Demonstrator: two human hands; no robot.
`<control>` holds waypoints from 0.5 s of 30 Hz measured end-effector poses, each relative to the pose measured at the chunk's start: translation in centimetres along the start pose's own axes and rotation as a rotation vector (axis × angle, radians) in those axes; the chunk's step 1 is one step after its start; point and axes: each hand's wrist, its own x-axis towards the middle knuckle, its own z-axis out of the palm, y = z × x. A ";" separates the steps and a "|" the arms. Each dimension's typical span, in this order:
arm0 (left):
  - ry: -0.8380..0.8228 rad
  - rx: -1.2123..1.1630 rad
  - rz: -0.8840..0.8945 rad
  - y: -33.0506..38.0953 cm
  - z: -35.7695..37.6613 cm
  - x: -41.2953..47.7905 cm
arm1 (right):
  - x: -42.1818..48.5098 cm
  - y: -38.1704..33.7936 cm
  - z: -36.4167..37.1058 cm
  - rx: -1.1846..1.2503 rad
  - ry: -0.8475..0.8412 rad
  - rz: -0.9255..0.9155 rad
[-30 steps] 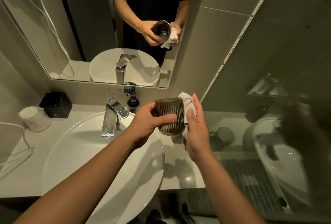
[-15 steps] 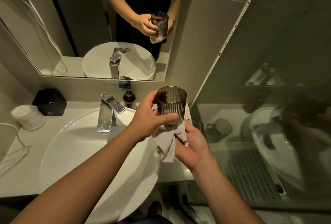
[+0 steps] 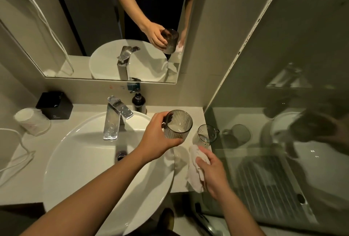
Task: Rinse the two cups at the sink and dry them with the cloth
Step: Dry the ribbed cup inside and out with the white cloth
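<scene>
No writing could be read: the black box (image 3: 54, 106) at the back left of the tabletop (image 3: 34, 160) carried only a small pale mark on its front, too small to make out, and a blue tag on the wall above the dark pump bottle (image 3: 138, 103) was just as illegible. The left hand (image 3: 158, 137) was wrapped around the ribbed cup (image 3: 177, 124), thumb at the near side and fingers curled round the far rim, holding it upright in the air over the right edge of the sink (image 3: 79, 162), just right of the faucet (image 3: 115, 116). The right hand (image 3: 213, 173) was clenched on the white cloth (image 3: 195, 169), which hung crumpled over the tabletop's front right corner. The second, clear cup (image 3: 206, 134) stood on the tabletop beside the glass partition (image 3: 283, 141), just beyond the cloth and apart from both hands.
</scene>
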 end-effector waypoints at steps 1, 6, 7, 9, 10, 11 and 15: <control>0.003 0.017 -0.013 -0.5 0.2 0.0 | 0.4 1.2 0.3 -0.202 0.033 -0.066; -0.005 0.092 -0.041 -2.3 0.9 -0.2 | 2.0 6.2 1.6 -0.707 -0.044 -0.090; -0.005 0.099 -0.046 -2.6 1.0 -0.3 | 1.8 6.6 1.7 -0.790 -0.095 -0.056; -0.003 0.105 -0.053 -3.1 1.0 -0.2 | 1.3 6.1 1.7 -0.950 -0.156 -0.030; -0.001 0.105 -0.057 -3.4 0.9 -0.1 | 1.0 5.0 1.8 -0.984 -0.146 -0.055; 0.003 0.105 -0.064 -3.6 0.9 -0.1 | 0.9 3.6 1.8 -0.958 -0.117 -0.108; 0.016 0.116 -0.075 -3.8 1.0 1.1 | 1.9 -4.8 2.1 -0.568 -0.091 -0.321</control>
